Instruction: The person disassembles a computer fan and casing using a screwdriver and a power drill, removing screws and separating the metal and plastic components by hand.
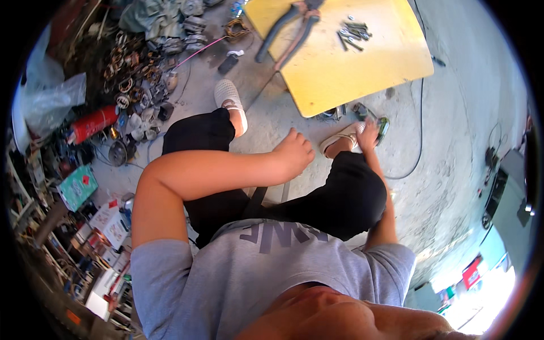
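My left hand point(294, 156) hangs over the gap between my knees, its fingers curled in. Nothing shows in it, though its palm is turned from view. Down beside my right shoe point(343, 137), my right hand point(368, 135) is closed at a green and black tool point(383, 129) near the floor. The hand covers part of this tool, so its exact kind is unclear. Ahead, a yellow board point(351, 68) bears large pliers point(292, 28) with dark handles, which overhang its left edge. Several bolts point(354, 35) lie in a loose pile on the board.
Used metal parts point(133, 73) crowd the floor at the left, near a red cylinder point(95, 123) and a green box point(77, 188). A black cable point(420, 130) curves across the concrete at the right. A dark small block point(228, 63) lies beyond my left shoe point(229, 96).
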`<action>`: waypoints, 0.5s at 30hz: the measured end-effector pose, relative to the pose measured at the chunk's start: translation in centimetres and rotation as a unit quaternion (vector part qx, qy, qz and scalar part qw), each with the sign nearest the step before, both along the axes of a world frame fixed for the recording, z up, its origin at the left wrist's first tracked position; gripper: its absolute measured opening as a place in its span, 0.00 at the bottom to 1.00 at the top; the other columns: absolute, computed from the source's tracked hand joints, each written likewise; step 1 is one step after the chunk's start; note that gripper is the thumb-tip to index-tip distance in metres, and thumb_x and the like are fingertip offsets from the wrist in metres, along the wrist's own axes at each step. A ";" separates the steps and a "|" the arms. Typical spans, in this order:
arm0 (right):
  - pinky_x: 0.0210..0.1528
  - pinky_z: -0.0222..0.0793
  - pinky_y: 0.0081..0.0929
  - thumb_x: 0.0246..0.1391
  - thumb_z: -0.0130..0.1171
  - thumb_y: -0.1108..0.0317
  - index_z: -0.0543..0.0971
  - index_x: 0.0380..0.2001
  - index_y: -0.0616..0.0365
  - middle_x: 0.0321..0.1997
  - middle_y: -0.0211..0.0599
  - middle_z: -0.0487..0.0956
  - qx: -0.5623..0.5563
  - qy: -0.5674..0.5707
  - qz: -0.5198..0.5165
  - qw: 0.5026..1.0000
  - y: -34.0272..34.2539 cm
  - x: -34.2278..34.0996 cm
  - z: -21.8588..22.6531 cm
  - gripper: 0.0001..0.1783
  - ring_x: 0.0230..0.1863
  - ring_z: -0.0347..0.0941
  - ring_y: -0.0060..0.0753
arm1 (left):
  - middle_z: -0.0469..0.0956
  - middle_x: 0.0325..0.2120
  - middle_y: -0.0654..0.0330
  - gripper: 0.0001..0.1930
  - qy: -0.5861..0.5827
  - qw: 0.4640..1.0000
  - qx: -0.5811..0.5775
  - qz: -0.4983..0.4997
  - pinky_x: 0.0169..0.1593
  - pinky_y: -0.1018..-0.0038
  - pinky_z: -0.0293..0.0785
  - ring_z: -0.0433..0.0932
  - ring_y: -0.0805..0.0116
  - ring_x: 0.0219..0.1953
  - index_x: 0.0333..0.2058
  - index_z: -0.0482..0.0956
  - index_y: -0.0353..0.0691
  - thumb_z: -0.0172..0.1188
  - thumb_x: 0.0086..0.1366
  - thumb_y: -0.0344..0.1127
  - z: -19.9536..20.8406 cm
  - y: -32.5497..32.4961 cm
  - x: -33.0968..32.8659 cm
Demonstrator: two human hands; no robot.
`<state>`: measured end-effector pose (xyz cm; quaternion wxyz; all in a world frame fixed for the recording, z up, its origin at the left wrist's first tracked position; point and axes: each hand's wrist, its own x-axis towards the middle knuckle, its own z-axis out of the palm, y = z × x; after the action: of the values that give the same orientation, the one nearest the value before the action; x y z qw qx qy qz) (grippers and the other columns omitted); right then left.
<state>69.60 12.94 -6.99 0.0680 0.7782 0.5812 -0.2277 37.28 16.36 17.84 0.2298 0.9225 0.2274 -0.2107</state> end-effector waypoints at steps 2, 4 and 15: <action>0.65 0.55 0.55 0.57 0.56 0.43 0.61 0.67 0.56 0.70 0.56 0.58 -0.091 -0.028 -0.045 0.994 -5.2 0.5 0.3 0.42 0.69 0.56 0.57 | 0.74 0.41 0.58 0.26 -0.022 0.999 0.032 -0.013 0.56 0.55 0.58 0.69 0.56 0.48 0.49 0.74 0.43 0.65 0.55 0.51 0.4 -0.1 -0.2; 0.66 0.55 0.55 0.57 0.56 0.43 0.61 0.66 0.56 0.70 0.55 0.58 -0.160 -0.026 -0.106 0.981 -8.3 0.9 1.8 0.41 0.69 0.56 0.55 | 0.75 0.41 0.58 0.25 -0.018 0.999 0.024 -0.013 0.55 0.55 0.60 0.70 0.55 0.48 0.48 0.75 0.43 0.64 0.56 0.52 0.7 0.1 -0.3; 0.66 0.53 0.51 0.60 0.52 0.42 0.63 0.66 0.55 0.69 0.50 0.61 -0.151 0.023 -0.291 0.944 -13.4 2.7 7.1 0.38 0.69 0.56 0.49 | 0.79 0.46 0.48 0.32 0.071 0.954 -0.270 0.111 0.54 0.59 0.70 0.76 0.51 0.51 0.48 0.80 0.37 0.44 0.69 0.62 3.5 14.8 -14.1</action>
<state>72.33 -0.47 0.10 0.1018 0.8888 0.2894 -0.3405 23.16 31.17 21.36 0.4760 0.7774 0.2788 -0.3024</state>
